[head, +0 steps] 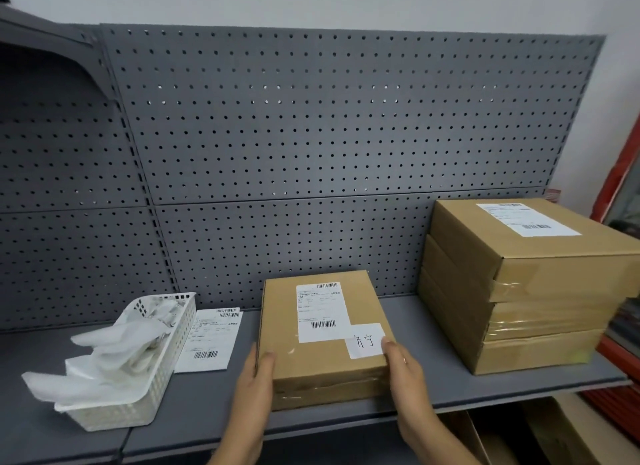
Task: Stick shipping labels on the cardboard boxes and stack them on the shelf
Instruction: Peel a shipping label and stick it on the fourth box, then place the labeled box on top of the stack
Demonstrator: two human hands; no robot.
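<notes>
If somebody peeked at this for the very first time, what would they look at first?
Probably the labelled cardboard box in the middle of the grey shelf, with the left hand and right hand on its near corners. Next, the stack of taped boxes at the right, and the white basket at the left.

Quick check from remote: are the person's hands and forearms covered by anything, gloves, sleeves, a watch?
No gloves on the left hand or the right hand. Both forearms are bare as far as the frame shows; no sleeve, watch or wristband is visible. A small glint on one right-hand finger might be a ring, but it is too small to tell.
</notes>
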